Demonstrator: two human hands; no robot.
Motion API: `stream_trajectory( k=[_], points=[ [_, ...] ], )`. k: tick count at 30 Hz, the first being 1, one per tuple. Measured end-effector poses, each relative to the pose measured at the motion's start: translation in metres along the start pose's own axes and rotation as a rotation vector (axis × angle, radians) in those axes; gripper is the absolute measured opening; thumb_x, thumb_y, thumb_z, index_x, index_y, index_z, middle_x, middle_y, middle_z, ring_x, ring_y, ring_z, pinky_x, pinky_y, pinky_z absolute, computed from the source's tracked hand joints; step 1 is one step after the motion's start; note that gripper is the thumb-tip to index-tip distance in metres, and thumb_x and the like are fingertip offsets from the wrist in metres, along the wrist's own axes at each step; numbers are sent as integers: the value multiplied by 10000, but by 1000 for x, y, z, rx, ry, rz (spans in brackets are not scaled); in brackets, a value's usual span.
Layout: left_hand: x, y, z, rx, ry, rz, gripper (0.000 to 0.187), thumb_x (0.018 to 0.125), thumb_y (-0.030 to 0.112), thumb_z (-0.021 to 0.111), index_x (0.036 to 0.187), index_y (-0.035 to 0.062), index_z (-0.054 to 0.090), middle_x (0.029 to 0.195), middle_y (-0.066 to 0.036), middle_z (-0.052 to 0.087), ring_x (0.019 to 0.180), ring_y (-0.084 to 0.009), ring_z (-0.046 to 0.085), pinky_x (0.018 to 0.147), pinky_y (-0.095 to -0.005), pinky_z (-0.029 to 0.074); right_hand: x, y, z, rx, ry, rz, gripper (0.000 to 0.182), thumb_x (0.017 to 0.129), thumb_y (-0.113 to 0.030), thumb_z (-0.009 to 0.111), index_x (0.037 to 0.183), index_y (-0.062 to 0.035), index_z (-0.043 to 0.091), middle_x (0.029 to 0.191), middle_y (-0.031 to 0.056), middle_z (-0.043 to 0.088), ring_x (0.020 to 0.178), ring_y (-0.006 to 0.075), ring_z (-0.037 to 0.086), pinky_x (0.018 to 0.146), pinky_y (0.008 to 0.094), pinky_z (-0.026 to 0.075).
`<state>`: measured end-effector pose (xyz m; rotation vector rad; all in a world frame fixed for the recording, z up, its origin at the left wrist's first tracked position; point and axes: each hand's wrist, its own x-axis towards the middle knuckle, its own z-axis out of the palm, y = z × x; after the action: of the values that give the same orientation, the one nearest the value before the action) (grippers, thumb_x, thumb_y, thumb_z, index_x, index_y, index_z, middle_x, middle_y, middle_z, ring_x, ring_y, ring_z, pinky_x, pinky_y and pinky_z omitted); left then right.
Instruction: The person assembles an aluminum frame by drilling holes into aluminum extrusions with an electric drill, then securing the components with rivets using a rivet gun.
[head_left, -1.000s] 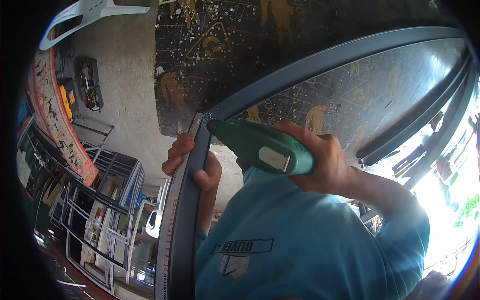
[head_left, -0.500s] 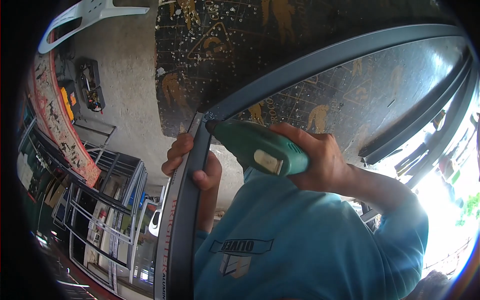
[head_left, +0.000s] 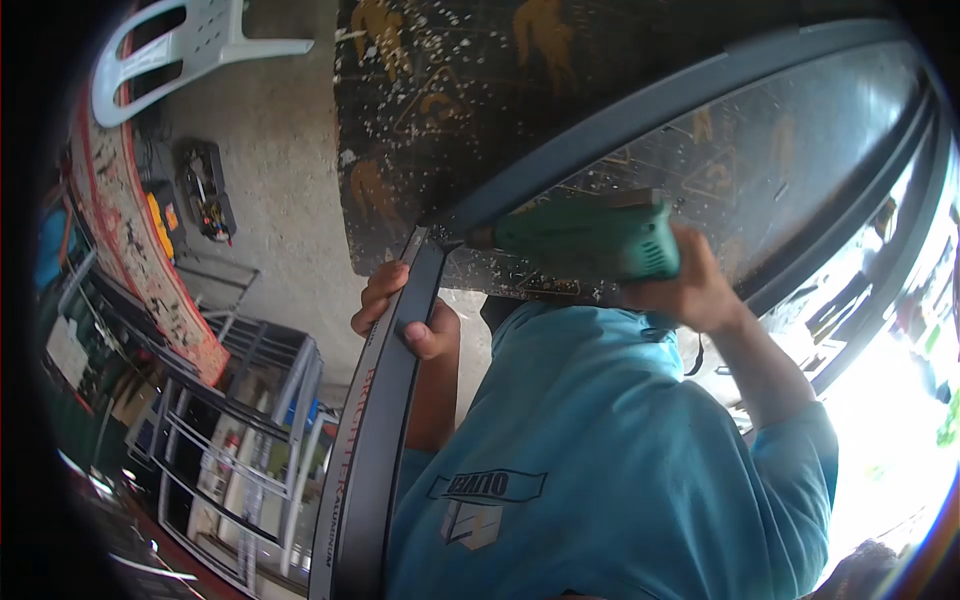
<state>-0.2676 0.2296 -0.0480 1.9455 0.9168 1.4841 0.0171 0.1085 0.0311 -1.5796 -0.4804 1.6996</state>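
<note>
A green power drill (head_left: 590, 240), slightly blurred, sits near the centre toward two o'clock, lying level with its dark nose pointing to nine o'clock and its vented rear to three. The nose is beside the corner, at eleven o'clock, where two dark grey metal bars meet; contact is unclear. The labelled bar (head_left: 385, 430), lettered BRIGHTER in red and ALUMINUM in black, slopes down to seven o'clock. The longer bar (head_left: 640, 130) looks curved, reaching two o'clock
</note>
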Motion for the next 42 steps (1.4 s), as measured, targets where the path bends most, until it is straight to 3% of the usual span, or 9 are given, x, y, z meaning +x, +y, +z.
stream_trajectory(
  k=[3, 7, 13, 18, 20, 23, 27, 39, 42],
  points=[
    [2, -5, 1, -32, -11, 50, 334, 879, 299, 427, 999, -5, 358, 902, -200, 578, 762, -257, 632, 647, -337, 545, -42, 13, -43, 136, 40, 107, 449, 608, -11, 733, 1041, 33, 621, 874, 90, 675, 741, 162, 640, 684, 275, 522],
    [10, 1, 5, 9, -44, 108, 312, 885, 269, 422, 974, -23, 360, 905, -218, 573, 732, -272, 633, 630, -329, 547, -103, 48, -69, 389, 286, 29, 477, 581, -39, 656, 1047, 50, 611, 831, 119, 664, 635, 169, 630, 600, 280, 537],
    [13, 28, -7, 197, -243, 23, 378, 942, 313, 462, 959, -63, 494, 947, -202, 583, 815, -293, 617, 754, -401, 529, -212, 112, -61, 716, 598, -95, 577, 609, -178, 664, 1124, 58, 562, 856, 153, 655, 590, 190, 620, 533, 288, 526],
    [-10, -3, -27, 27, -326, -166, 395, 921, 307, 571, 1073, -55, 530, 1015, -187, 594, 912, -296, 596, 837, -384, 491, -293, 184, -68, 934, 792, -233, 525, 695, -187, 647, 1158, 37, 539, 888, 152, 645, 601, 195, 623, 555, 305, 542],
    [-17, -8, -35, 120, -442, -254, 451, 883, 227, 667, 1204, -61, 531, 1174, -184, 572, 1048, -273, 569, 919, -364, 453, -316, 209, -81, 1164, 907, -316, 505, 722, -195, 648, 1158, 26, 525, 888, 147, 639, 611, 194, 624, 565, 315, 551],
    [-30, -5, -33, 149, -557, -394, 535, 825, 191, 738, 1237, -55, 501, 1177, -184, 564, 1074, -277, 553, 942, -377, 438, -335, 248, -123, 1303, 974, -439, 465, 738, -202, 653, 1126, 18, 521, 874, 133, 628, 619, 195, 624, 567, 327, 555],
    [-30, -22, -40, 309, -640, -403, 679, 766, 218, 796, 1293, -58, 468, 1297, -180, 514, 1140, -285, 520, 1005, -361, 385, -330, 317, -191, 1587, 890, -543, 348, 758, -190, 658, 1029, -19, 524, 770, 115, 612, 627, 220, 620, 575, 342, 556],
    [-33, -35, -40, 421, -631, -417, 715, 700, 118, 820, 1297, -49, 464, 1296, -171, 520, 1150, -271, 515, 1024, -369, 369, -270, 334, -295, 1413, 936, -535, 369, 771, -228, 670, 1070, -48, 552, 832, 96, 636, 710, 247, 645, 681, 408, 542],
    [-32, -26, -36, 450, -646, -416, 707, 697, 94, 820, 1292, -50, 466, 1276, -162, 536, 1123, -267, 530, 1007, -361, 385, -281, 305, -286, 946, 1366, -86, 525, 737, -285, 713, 1150, -11, 539, 1051, 150, 602, 931, 298, 615, 748, 417, 525]
  ],
)
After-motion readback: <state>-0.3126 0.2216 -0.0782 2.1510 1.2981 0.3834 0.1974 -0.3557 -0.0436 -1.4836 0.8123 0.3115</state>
